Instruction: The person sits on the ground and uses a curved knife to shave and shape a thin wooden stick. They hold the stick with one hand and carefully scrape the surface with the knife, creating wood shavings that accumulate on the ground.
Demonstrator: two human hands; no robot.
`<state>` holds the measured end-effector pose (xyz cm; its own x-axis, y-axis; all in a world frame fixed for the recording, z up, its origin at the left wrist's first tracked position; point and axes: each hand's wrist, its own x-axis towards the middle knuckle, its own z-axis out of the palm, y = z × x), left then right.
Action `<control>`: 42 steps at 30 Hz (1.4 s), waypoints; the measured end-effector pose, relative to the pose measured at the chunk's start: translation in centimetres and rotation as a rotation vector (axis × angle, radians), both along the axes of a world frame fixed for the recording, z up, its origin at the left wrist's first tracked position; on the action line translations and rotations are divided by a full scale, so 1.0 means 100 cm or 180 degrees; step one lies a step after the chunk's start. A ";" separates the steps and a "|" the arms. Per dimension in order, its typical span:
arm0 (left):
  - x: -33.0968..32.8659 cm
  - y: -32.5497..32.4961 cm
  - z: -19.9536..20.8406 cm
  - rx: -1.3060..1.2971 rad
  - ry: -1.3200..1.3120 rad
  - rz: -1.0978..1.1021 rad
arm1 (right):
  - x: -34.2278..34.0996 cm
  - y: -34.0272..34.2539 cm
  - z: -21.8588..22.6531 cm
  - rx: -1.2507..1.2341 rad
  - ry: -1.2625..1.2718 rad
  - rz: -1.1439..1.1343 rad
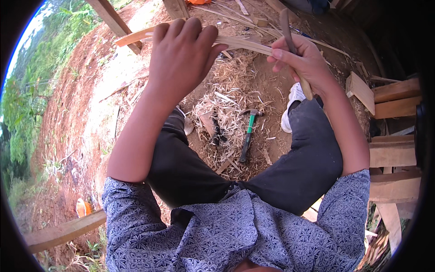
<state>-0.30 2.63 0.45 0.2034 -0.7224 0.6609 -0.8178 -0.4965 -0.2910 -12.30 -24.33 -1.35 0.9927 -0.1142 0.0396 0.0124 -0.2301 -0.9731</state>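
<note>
My left hand (183,56), knuckles up, is closed over a bundle of thin pale wood strips (247,44) stretched between my hands. A broader, orange-brown slat end (132,36) sticks out past its far side. My right hand (306,61) pinches the right end of the strips between thumb and fingers. Across that same palm lies a slim knife-like tool (290,38) with a dark upper part and a pale wooden handle end (307,90) pointing down. Whether the upper part is a blade I cannot tell for sure.
Between my feet, a green-and-black hammer (248,136) and a dark tool (217,129) lie on wood shavings (231,81). Stacked planks (393,154) stand at the right. Wooden posts (111,20) rise at the far left, before a red earth slope. Loose strips lie beyond my hands.
</note>
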 end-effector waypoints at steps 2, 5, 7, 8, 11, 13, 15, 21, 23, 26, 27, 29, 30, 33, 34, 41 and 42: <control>0.000 -0.004 -0.007 -0.0108 -0.0074 0.0156 | 0.000 -0.004 -0.003 0.0021 0.0018 -0.0084; 0.002 -0.006 -0.006 -0.0834 -0.0295 0.0180 | 0.005 -0.003 -0.003 0.0067 -0.0085 -0.0291; 0.010 -0.007 -0.006 -0.1669 -0.0114 -0.0016 | 0.006 -0.002 -0.004 0.0109 -0.0230 -0.0444; 0.021 -0.007 -0.011 -0.2200 0.0133 -0.0236 | 0.007 -0.003 -0.005 0.0167 -0.0266 -0.0491; 0.041 0.003 -0.015 -0.3210 0.1988 -0.0596 | 0.009 -0.006 -0.005 0.0296 -0.0369 -0.0597; 0.038 0.008 -0.009 -0.3359 0.3903 -0.1762 | 0.010 -0.007 -0.007 0.0327 -0.0404 -0.0594; 0.028 0.004 -0.004 -0.3491 0.4562 -0.2156 | 0.010 -0.006 -0.008 0.0223 -0.0366 -0.0564; 0.026 0.007 -0.002 -0.3582 0.4868 -0.2344 | 0.013 0.000 -0.009 -0.0039 -0.0262 -0.0516; 0.027 0.009 -0.002 -0.3526 0.4881 -0.2396 | 0.014 0.003 -0.009 -0.0105 -0.0236 -0.0525; 0.026 0.011 -0.001 -0.3483 0.4871 -0.2438 | 0.015 0.005 -0.009 -0.0145 -0.0204 -0.0544; 0.025 0.011 0.000 -0.3472 0.4862 -0.2454 | 0.015 0.005 -0.008 -0.0178 -0.0196 -0.0562; 0.024 0.012 0.001 -0.3489 0.4847 -0.2454 | 0.015 0.006 -0.008 -0.0228 -0.0186 -0.0583; 0.023 0.012 0.001 -0.3496 0.4838 -0.2446 | 0.016 0.007 -0.009 -0.0244 -0.0184 -0.0586; 0.024 0.014 0.000 -0.3487 0.4816 -0.2467 | 0.016 0.010 -0.008 -0.0185 -0.0181 -0.0623; 0.024 0.014 0.001 -0.3488 0.4796 -0.2486 | 0.017 0.011 -0.008 -0.0147 -0.0180 -0.0638; 0.017 0.011 0.005 -0.3413 0.4588 -0.2382 | 0.018 0.009 -0.009 -0.0189 -0.0212 -0.0773; 0.017 0.010 0.005 -0.3426 0.4574 -0.2372 | 0.017 0.008 -0.009 -0.0207 -0.0220 -0.0765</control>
<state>1.41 3.67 0.97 0.8028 -0.3763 0.4624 -0.2287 0.5219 0.8218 -10.56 -23.50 -2.25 0.9320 -0.3414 0.1213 0.0157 -0.2964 -0.9549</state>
